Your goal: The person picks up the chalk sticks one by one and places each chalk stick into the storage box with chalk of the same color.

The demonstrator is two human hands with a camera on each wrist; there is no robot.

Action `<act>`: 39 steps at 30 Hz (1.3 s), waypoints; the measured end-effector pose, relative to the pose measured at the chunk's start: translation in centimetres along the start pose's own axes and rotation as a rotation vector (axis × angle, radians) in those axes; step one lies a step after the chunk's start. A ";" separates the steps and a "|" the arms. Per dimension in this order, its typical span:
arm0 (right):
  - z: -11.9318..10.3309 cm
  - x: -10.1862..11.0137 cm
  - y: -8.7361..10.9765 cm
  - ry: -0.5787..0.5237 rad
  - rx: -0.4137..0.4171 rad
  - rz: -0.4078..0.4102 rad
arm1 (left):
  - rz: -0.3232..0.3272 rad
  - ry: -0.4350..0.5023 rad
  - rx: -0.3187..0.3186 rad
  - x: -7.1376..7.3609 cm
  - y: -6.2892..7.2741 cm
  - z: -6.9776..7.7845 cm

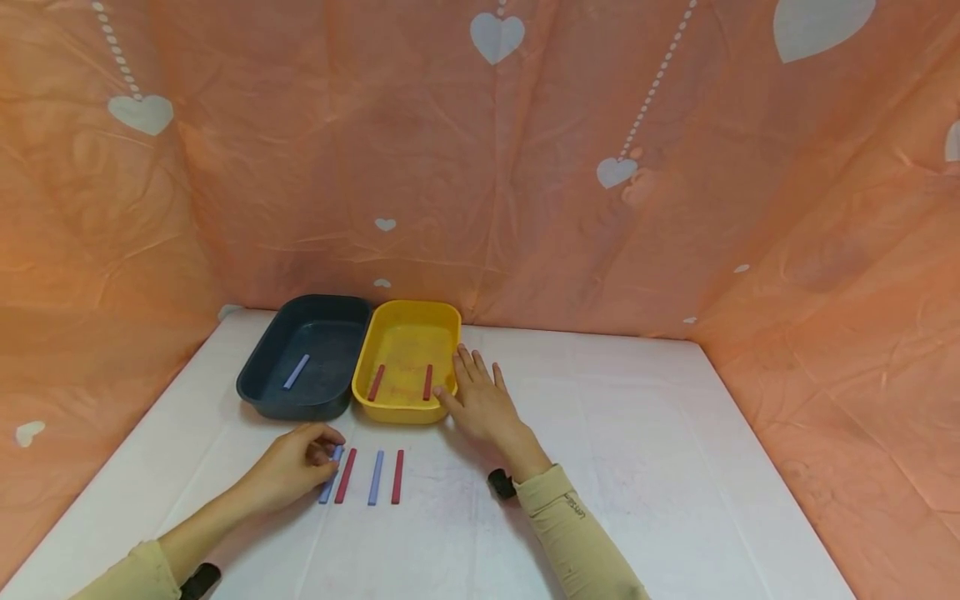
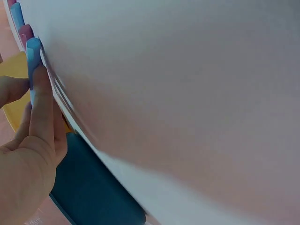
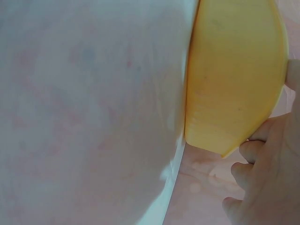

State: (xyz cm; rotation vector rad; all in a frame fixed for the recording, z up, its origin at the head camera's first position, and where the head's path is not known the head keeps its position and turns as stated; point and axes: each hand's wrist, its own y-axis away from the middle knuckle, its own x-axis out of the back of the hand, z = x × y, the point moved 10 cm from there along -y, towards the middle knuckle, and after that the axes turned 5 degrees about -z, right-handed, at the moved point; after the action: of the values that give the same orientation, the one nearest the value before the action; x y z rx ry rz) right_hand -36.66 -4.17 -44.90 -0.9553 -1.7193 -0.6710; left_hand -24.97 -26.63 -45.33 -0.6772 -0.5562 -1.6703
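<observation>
My left hand pinches the leftmost blue chalk stick between thumb and fingers; in the left wrist view that blue stick's end pokes out past the fingertips. Beside it on the table lie a red chalk stick, another blue stick and a second red one. My right hand rests with spread fingers on the right rim of the yellow tray. Two red chalk sticks lie inside that tray. One blue chalk stick lies in the dark blue tray.
The two trays stand side by side at the back left of the white table. An orange curtain with white hearts hangs behind the table and along its sides. Faint pinkish dust marks the tabletop.
</observation>
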 end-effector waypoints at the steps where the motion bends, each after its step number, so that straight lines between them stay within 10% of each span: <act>1: 0.0 0.0 0.0 0.000 -0.001 -0.001 | 0.007 0.000 -0.009 0.1 0.0 0.1; 39: 0.0 0.1 -0.1 0.008 0.006 0.007 | 0.395 0.081 -0.227 8.5 -1.9 4.0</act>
State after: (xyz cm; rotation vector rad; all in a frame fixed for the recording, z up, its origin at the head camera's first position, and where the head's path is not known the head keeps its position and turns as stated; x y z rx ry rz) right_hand -36.75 -4.18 -44.76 -0.9528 -1.7090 -0.6633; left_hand -27.51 -29.48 -36.58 -0.8207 -0.1590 -1.3896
